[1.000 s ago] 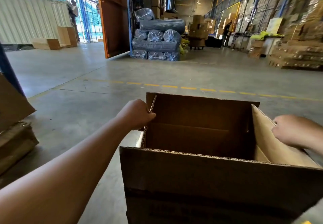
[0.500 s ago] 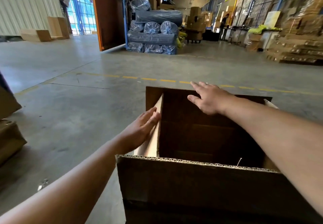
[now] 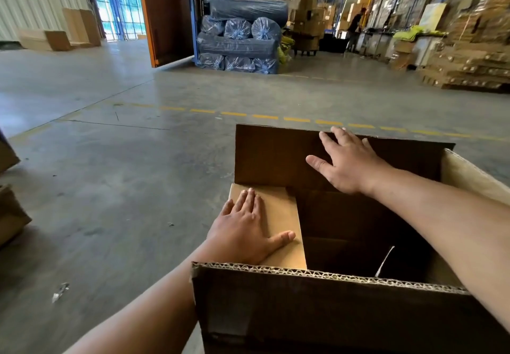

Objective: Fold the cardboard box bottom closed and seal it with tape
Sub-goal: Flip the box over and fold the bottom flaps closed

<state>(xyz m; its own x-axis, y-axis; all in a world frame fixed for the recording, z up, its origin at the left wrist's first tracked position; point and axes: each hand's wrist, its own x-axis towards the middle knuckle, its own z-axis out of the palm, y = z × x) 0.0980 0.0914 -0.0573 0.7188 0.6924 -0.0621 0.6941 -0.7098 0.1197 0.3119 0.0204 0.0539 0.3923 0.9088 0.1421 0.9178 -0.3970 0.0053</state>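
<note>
Your left hand (image 3: 248,232), fingers flat, has pushed the side flap (image 3: 278,224) down at nine o'clock. Your right hand (image 3: 347,163), fingers spread, now presses the far flap (image 3: 276,154) at twelve o'clock, likely folding next.

Left hand (image 3: 245,232) on folded left flap (image 3: 278,221); right hand (image 3: 347,160) against far flap (image 3: 270,154).

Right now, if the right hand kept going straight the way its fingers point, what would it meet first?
The right hand points at the upright far flap of the cardboard box. Its fingertips already reach that flap's top edge, so it would meet the flap first, though actual contact is unclear.
</note>
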